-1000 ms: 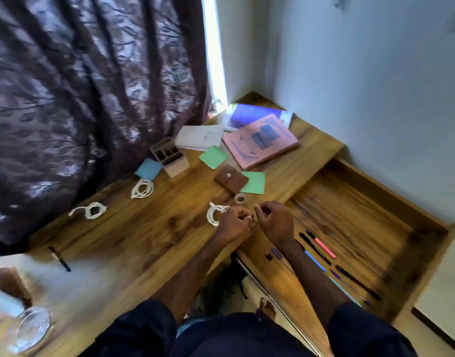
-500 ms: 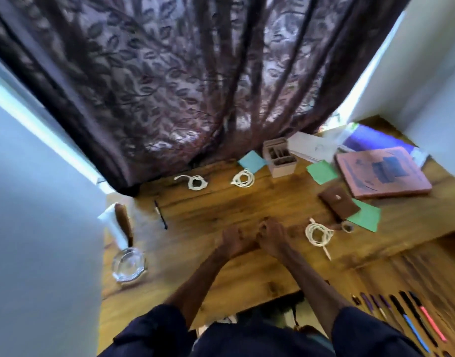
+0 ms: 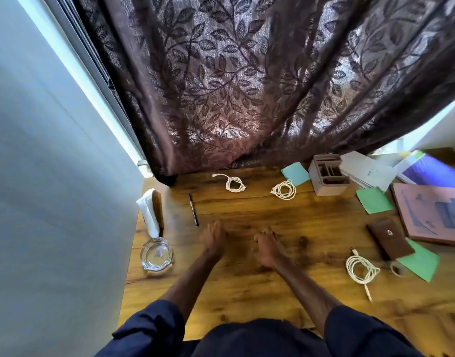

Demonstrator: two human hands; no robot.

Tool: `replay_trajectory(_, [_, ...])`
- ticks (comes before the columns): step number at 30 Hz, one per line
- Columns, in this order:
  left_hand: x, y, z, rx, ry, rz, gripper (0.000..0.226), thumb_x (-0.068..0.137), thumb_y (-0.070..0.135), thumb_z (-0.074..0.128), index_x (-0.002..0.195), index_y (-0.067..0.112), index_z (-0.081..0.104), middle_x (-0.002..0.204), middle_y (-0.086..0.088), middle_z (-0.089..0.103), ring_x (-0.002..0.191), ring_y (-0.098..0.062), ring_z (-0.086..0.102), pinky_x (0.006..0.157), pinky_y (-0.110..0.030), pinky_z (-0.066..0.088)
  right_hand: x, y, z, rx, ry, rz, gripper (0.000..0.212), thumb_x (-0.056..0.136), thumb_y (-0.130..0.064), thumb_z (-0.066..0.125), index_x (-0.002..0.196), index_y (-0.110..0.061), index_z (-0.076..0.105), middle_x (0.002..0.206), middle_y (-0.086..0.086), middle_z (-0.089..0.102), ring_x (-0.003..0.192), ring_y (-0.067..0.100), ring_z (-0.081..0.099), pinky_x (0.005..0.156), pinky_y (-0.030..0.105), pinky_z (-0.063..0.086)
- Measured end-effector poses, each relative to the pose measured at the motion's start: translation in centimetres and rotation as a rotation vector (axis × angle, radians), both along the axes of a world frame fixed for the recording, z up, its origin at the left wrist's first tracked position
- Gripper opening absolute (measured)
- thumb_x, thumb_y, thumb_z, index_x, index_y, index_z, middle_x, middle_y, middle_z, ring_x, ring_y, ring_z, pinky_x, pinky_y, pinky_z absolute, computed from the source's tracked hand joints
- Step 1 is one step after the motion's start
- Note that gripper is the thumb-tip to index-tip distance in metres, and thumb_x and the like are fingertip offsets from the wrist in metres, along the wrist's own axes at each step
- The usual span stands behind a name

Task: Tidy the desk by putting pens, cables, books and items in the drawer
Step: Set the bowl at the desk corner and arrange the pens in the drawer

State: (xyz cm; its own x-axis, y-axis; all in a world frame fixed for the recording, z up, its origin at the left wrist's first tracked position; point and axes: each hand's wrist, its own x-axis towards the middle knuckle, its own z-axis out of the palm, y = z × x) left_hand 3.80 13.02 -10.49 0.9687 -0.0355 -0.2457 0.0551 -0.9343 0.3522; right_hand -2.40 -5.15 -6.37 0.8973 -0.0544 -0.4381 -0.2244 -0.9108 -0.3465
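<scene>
Two hands hovered low over the counter, neither holding anything.

Left hand reached with loosely spread fingers toward the black pen, lying just beyond its fingertips — right hand was half curled, and whether it pinched anything I could not tell through the blur. Outward lay three coiled white cables: far cable, middle cable and near cable, with the brown pouch, green notes and books to the right. No drawer was visible. Judging from this, the thin pen might roll or skid away under a hasty pinch, toward the glass ashtray close by — and a sweeping left wrist could knock that off the counter.
</scene>
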Motion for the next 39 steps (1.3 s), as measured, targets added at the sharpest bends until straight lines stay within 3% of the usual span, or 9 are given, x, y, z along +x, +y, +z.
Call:
replay_trajectory(2, [1.3, 0.9, 4.2, 0.001, -0.073, 0.081, 0.012, 0.092, 0.017, 0.058, 0.101, 0.009, 0.059, 0.093, -0.011, 0.067, 0.081, -0.028, 0.061, 0.063, -0.04, 0.052, 1.0, -0.1, 0.1, 0.034, -0.015, 0.013, 0.04, 0.089, -0.036, 0.065, 0.124, -0.019, 0.06, 0.139, 0.011, 0.043, 0.125, 0.029, 0.05, 0.105, 0.035, 0.043])
replay_trajectory(8, [5.5, 4.1, 6.4, 0.056, 0.017, 0.365, 0.034, 0.09, 0.022, 0.063, 0.12, 0.006, 0.056, 0.12, -0.016, 0.057, 0.109, -0.033, 0.058, 0.089, -0.041, 0.051, 3.0, -1.3, 0.3, 0.116, -0.091, -0.042, 0.028, 0.086, -0.023, 0.065, 0.112, -0.011, 0.064, 0.119, 0.01, 0.057, 0.115, 0.027, 0.054, 0.096, 0.028, 0.038])
replay_trajectory(16, [4.5, 1.5, 6.4, -0.064, 0.172, 0.335, 0.028, 0.084, 0.022, 0.067, 0.107, 0.006, 0.062, 0.112, -0.017, 0.066, 0.103, -0.036, 0.063, 0.086, -0.042, 0.055, 3.1, -4.2, 0.3, 0.177, -0.165, -0.189, 0.021, 0.084, -0.016, 0.069, 0.103, -0.008, 0.07, 0.11, 0.012, 0.066, 0.109, 0.027, 0.06, 0.095, 0.03, 0.041])
replay_trajectory(21, [1.8, -2.8, 5.5, -0.17, 0.285, 0.098, 0.041, 0.062, 0.036, 0.064, 0.09, 0.008, 0.073, 0.09, -0.013, 0.074, 0.086, -0.032, 0.072, 0.071, -0.038, 0.061, 1.4, -6.0, -1.3, 0.202, -0.125, -0.255, 0.014, 0.079, -0.022, 0.07, 0.093, -0.019, 0.071, 0.098, 0.003, 0.072, 0.098, 0.021, 0.066, 0.091, 0.034, 0.052])
replay_trajectory(24, [-0.2, -5.9, 5.4, -0.135, 0.335, -0.072, 0.036, 0.072, 0.043, 0.069, 0.094, 0.014, 0.072, 0.093, -0.008, 0.074, 0.087, -0.028, 0.072, 0.069, -0.037, 0.062, 0.3, -7.1, -0.7, 0.254, -0.115, -0.329, 0.013, 0.08, -0.024, 0.07, 0.092, -0.021, 0.073, 0.098, -0.003, 0.074, 0.096, 0.015, 0.068, 0.087, 0.028, 0.052])
replay_trajectory(28, [-2.7, -11.4, 7.4, -0.201, 0.287, -0.233, 0.04, 0.079, 0.049, 0.068, 0.081, 0.009, 0.074, 0.082, -0.008, 0.074, 0.083, -0.021, 0.072, 0.058, -0.03, 0.047, -1.2, -8.7, 1.2, 0.38, -0.069, -0.467, 0.01, 0.092, -0.027, 0.066, 0.089, -0.024, 0.074, 0.069, -0.017, 0.062, 0.076, 0.003, 0.059, 0.056, 0.015, 0.037])
replay_trajectory(32, [-5.1, -16.2, 9.6, -0.304, 0.198, -0.358, 0.045, 0.073, 0.051, 0.071, 0.073, 0.006, 0.068, 0.075, -0.012, 0.071, 0.071, -0.022, 0.069, 0.054, -0.029, 0.032, -3.9, -11.0, 3.2, 0.615, -0.085, -0.68, 0.023, 0.097, -0.008, 0.06, 0.076, -0.007, 0.069, 0.051, -0.007, 0.059, 0.042, -0.001, 0.057, 0.04, 0.018, 0.046])
replay_trajectory(36, [-8.3, -19.6, 10.9, -0.476, 0.21, -0.504, 0.031, 0.069, 0.048, 0.071, 0.07, 0.018, 0.066, 0.071, -0.006, 0.071, 0.06, -0.008, 0.057, 0.057, -0.033, 0.042, -9.0, -14.4, 5.1, 0.736, -0.21, -0.846, 0.026, 0.096, -0.017, 0.065, 0.086, 0.005, 0.073, 0.072, 0.016, 0.067, 0.06, 0.017, 0.059, 0.046, 0.019, 0.043])
replay_trajectory(39, [-10.8, -22.6, 9.8, -0.496, 0.194, -0.653, 0.025, 0.07, 0.042, 0.072, 0.077, 0.02, 0.066, 0.073, 0.005, 0.071, 0.065, -0.009, 0.065, 0.062, -0.027, 0.051, -14.0, -16.7, 6.0, 0.841, -0.344, -1.059, 0.029, 0.096, -0.023, 0.065, 0.095, 0.006, 0.072, 0.077, 0.014, 0.065, 0.069, 0.022, 0.06, 0.052, 0.025, 0.046])
